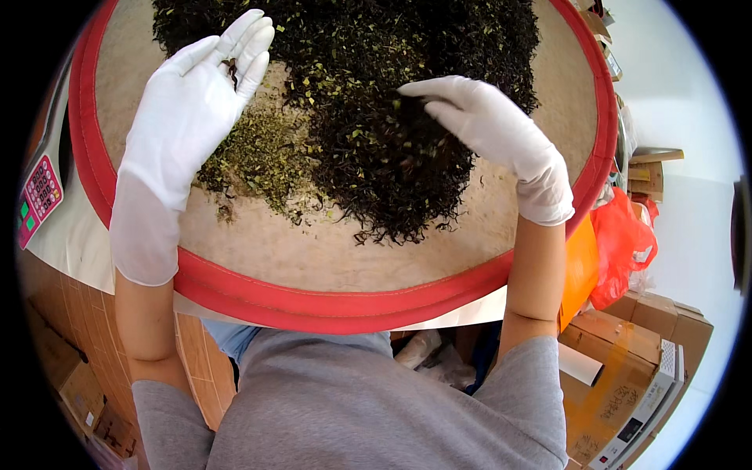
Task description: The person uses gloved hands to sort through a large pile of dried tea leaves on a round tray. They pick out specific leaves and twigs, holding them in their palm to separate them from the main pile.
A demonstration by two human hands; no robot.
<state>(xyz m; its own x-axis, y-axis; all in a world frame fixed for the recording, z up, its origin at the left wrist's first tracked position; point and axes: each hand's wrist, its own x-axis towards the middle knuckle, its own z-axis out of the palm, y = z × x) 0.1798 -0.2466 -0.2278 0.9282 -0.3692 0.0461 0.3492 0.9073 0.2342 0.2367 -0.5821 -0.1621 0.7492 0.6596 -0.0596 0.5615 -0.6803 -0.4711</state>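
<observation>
Dark, twisted dried leaves, resembling loose tea (pixel 382 153), lie heaped on a round, cloth-like tray with a red rim (pixel 346 308). Yellow-green bits (pixel 264 155) are scattered left of and among the dark leaves. My left hand (pixel 194 106), in a white glove, is palm up over the left side of the heap, with a small dark leaf piece (pixel 232 71) lying at the base of its fingers. My right hand (pixel 487 117), also white-gloved, is bent over the right part of the heap, thumb and fingers apart at the leaves. Whether it pinches any leaf is unclear.
A device with a pink keypad panel (pixel 42 197) stands left of the tray. At the right are a red plastic bag (pixel 624 247), an orange sheet or bag (pixel 578 270) and stacked cardboard boxes (pixel 617 335). More boxes (pixel 82 393) are at the lower left on the floor.
</observation>
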